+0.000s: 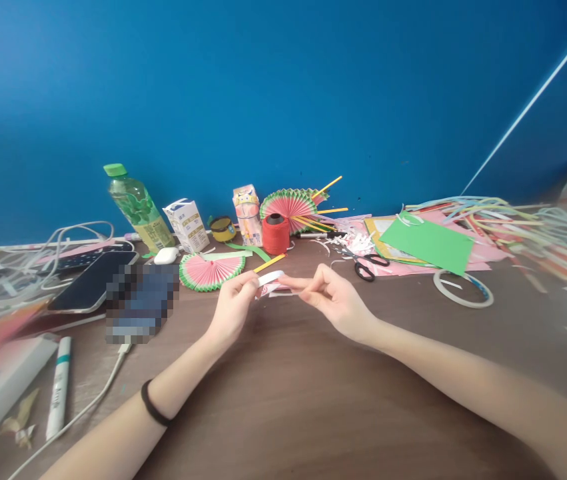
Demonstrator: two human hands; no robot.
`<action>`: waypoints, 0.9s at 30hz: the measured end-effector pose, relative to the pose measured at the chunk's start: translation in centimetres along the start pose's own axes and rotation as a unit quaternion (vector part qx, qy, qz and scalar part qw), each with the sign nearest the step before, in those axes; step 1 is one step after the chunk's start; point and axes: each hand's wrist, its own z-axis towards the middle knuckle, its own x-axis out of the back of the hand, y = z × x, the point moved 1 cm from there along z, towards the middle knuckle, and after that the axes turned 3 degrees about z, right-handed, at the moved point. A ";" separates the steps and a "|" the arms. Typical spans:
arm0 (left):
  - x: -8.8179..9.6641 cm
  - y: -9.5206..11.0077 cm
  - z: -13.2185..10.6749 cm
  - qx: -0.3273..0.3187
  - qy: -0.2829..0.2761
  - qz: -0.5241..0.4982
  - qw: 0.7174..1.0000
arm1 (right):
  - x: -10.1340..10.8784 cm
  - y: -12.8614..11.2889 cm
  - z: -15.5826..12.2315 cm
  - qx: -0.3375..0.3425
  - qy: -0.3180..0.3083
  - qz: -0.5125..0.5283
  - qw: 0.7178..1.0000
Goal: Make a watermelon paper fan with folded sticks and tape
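My left hand (236, 303) pinches a narrow white curved band (270, 277), which looks like a small roll of tape or paper, between thumb and fingers. From the other side my right hand (336, 300) meets it, index finger stretched out and its tip touching the band's right end. The other fingers of that hand are bent, and nothing shows held in them. Just beyond are a red spool of thread (276, 235), a yellow stick (271, 263) and a pleated pink and green paper fan (212, 272). A small pink and white paper piece lies partly hidden below the band.
To the left are a green bottle (138, 207), a white carton (188, 223), phones (94, 283), a cable (98, 397) and a white marker (59, 387). Scissors (370, 265), green paper (430, 243), a white ring roll (463, 300) and paper strips (523, 227) lie at right.
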 end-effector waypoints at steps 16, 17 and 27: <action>2.5 0.3 1.8 -0.021 -0.074 0.417 0.906 | 3.1 4.3 1.1 -0.002 -0.026 -0.295 0.955; 2.4 0.5 1.7 -0.023 -0.107 0.457 0.883 | 3.3 4.4 1.1 0.010 -0.022 -0.315 0.949; 1.4 1.2 0.2 -0.025 -0.225 0.556 0.800 | 4.0 5.1 1.2 0.073 -0.027 -0.359 0.930</action>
